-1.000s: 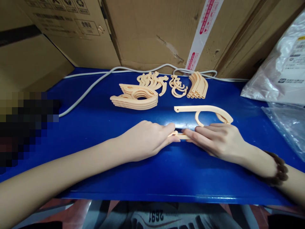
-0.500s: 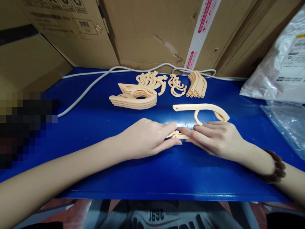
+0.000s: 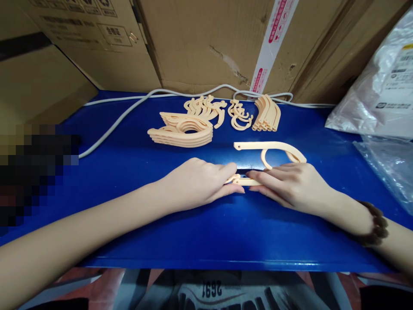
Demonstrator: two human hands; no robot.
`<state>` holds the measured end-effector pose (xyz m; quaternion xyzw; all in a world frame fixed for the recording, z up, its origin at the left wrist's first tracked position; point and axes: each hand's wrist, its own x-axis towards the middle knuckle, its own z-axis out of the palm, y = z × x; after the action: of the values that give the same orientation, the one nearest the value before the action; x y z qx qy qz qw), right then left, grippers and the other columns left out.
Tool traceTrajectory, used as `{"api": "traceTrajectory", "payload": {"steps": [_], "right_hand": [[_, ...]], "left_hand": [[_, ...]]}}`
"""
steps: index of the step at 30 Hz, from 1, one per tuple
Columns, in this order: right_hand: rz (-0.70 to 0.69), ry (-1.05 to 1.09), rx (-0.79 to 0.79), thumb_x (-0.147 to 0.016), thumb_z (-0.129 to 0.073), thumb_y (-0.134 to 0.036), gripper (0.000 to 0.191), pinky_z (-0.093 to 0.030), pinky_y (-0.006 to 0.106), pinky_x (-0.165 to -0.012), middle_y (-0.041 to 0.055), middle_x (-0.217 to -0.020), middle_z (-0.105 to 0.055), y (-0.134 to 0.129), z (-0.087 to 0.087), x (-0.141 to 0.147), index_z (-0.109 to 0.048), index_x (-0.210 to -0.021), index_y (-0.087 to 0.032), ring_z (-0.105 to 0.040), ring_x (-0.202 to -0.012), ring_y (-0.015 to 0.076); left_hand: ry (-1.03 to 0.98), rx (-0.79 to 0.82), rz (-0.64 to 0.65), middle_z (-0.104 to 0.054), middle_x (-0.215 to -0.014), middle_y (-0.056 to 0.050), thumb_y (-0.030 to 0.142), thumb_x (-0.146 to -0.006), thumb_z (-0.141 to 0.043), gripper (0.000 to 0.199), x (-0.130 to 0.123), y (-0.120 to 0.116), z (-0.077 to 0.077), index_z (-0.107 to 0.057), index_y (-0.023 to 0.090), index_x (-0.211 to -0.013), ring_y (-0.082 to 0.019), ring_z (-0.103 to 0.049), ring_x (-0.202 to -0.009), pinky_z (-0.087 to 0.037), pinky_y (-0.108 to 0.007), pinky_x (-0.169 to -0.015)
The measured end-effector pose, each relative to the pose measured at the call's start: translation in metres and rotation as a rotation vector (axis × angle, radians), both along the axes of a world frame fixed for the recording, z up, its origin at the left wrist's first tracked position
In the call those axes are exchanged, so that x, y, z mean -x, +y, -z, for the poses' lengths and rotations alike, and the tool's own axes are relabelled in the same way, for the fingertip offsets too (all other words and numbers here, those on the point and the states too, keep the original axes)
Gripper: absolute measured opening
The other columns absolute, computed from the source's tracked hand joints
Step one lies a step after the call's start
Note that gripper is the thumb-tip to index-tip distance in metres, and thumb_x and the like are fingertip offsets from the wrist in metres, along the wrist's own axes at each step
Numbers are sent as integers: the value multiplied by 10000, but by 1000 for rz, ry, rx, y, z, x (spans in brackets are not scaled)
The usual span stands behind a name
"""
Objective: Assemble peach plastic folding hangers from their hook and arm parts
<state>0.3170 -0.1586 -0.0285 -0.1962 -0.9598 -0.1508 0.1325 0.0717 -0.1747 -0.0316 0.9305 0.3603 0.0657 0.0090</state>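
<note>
My left hand (image 3: pixel 204 183) pinches a small cream plastic piece (image 3: pixel 231 178) between thumb and fingers. This piece meets the end of a cream plastic arm (image 3: pixel 248 181), which my right hand (image 3: pixel 295 187) grips from the other side. A longer curved cream arm (image 3: pixel 261 145) with a ring-like hook (image 3: pixel 264 158) extends behind my right hand, linked at its right end. The fingers of my right hand cover part of these pieces, so how they join there is hidden.
Behind lie stacked folded hangers (image 3: pixel 182 138), wavy pieces (image 3: pixel 204 106), small hooks (image 3: pixel 240 116) and curved arms (image 3: pixel 267 113). A white cable (image 3: pixel 112 125) runs along the blue table (image 3: pixel 200 241). Cardboard (image 3: pixel 200 43) stands behind, plastic bags (image 3: pixel 371 99) at right.
My right hand has slid slightly along the arm, away from my left hand, showing more of the arm between them. The curved arm's right end and hook have shifted a little left.
</note>
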Motion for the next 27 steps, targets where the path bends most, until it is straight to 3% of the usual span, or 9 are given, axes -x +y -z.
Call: {"api": "traceTrajectory", "payload": {"steps": [27], "right_hand": [[0, 34, -11, -1039, -406, -317, 298, -365, 267, -523, -21, -657, -676, -1, 1, 0, -658, -1062, -159, -604, -533, 107]], "left_hand": [[17, -114, 7, -642, -599, 9, 506, -1015, -382, 378, 3, 1, 6, -490, 176, -868, -183, -636, -502, -184, -258, -449]]}}
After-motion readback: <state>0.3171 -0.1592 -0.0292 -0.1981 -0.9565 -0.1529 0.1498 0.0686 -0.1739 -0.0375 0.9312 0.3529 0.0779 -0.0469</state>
